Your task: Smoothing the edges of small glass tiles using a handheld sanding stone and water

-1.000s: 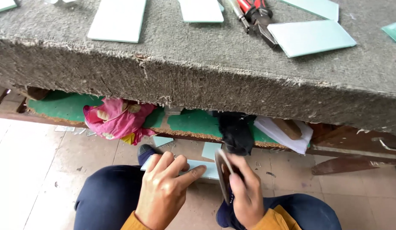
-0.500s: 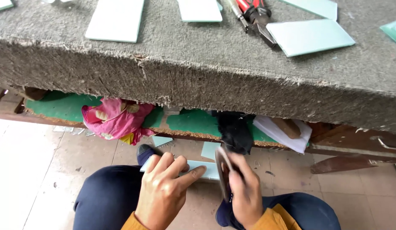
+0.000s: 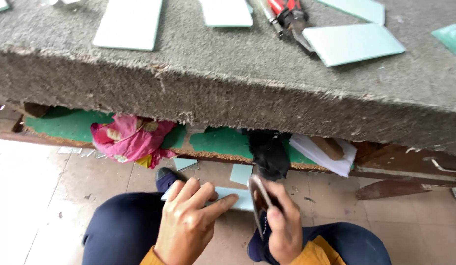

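Our left hand (image 3: pixel 189 223) pinching a pale glass strip (image 3: pixel 238 198) below the table's (image 3: pixel 247 88) front edge, our right hand (image 3: pixel 282 221) gripping a round disc (image 3: pixel 259 208) against its end

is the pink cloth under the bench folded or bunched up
Bunched up: the pink cloth sits crumpled in a lump on the green shelf, with no flat folds.

The felt-covered workbench (image 3: pixel 238 93) is overhanging just above both hands, capping the room upward. Under its edge, a pink cloth bundle (image 3: pixel 130 140) and a black rag (image 3: pixel 268 154) are crowding the shelf; bare floor left of the bench is lying open.
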